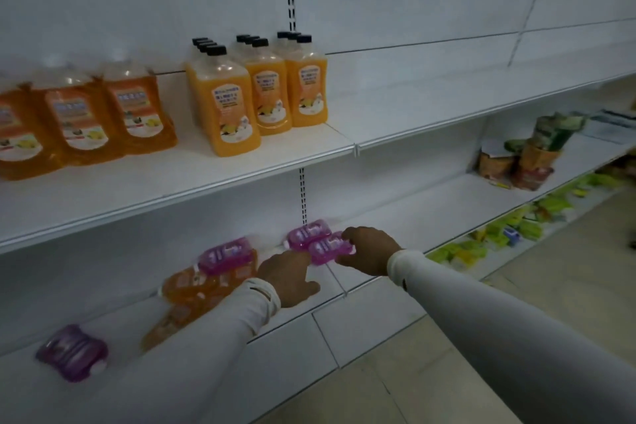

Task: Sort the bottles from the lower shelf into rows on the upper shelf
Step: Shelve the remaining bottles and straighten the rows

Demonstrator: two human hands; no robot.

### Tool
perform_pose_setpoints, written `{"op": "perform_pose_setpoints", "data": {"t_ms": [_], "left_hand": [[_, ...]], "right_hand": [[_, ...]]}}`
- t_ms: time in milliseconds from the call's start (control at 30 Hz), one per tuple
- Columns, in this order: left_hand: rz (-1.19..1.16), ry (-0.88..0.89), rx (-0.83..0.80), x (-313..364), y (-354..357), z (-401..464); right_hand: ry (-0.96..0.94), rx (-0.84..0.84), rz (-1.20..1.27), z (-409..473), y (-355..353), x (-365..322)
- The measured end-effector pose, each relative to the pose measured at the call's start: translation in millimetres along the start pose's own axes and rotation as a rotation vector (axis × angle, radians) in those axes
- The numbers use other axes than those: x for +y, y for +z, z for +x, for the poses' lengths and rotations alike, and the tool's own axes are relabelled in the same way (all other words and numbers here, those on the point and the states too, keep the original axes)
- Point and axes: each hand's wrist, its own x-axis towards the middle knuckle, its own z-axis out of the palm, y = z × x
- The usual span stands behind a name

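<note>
Head view, as I read it from the remote station. Upper white metal shelf (241, 165): three rows of upright, black-capped clear bottles of pale orange liquid (234, 103) stand near the centre upright; to their left stand broader clear bottles of amber liquid (79, 113), blurred at the frame edge.

Lower white shelf (344, 320): the bottles lie on their sides. Two pink-purple clear plastic bottles lie side by side beneath the slotted upright, the rear one (308, 233) touching the front one (328, 248). My right hand (370, 251), in a white sleeve, is curled over the right end of the front bottle, thumb below and fingers above, grasping it. My left hand (289, 277), also white-sleeved, reaches toward the left end of that same bottle with fingers extended; I cannot tell whether they touch it, and they enclose nothing.

A third pink-purple bottle (223, 253) rests on top of fallen amber bottles (196, 289), partly hidden by my left forearm. A fourth pink-purple bottle (72, 351) lies alone, well apart at far left.

Far right of the lower shelf: brown and green packets (526, 151). Below it: blurred yellow-green packages (499, 227) above a beige tiled floor (430, 372).
</note>
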Motion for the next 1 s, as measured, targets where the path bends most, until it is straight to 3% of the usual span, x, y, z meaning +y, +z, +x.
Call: {"op": "perform_pose_setpoints", "data": {"t_ms": [167,367,1000], "left_hand": [[-0.028,-0.063,-0.040,33.3,34.4,40.2],[-0.068,-0.165,-0.122,20.7,71.1,76.4],[-0.218,-0.466,-0.208,-40.7,147.7,226.4]], "right_hand": [[0.017,-0.040,-0.036,33.7,-0.3,67.8],[-0.007,-0.131,-0.037,93.2,15.8,105.9],[-0.213,-0.377,-0.219,320.5,72.3,141.0]]}}
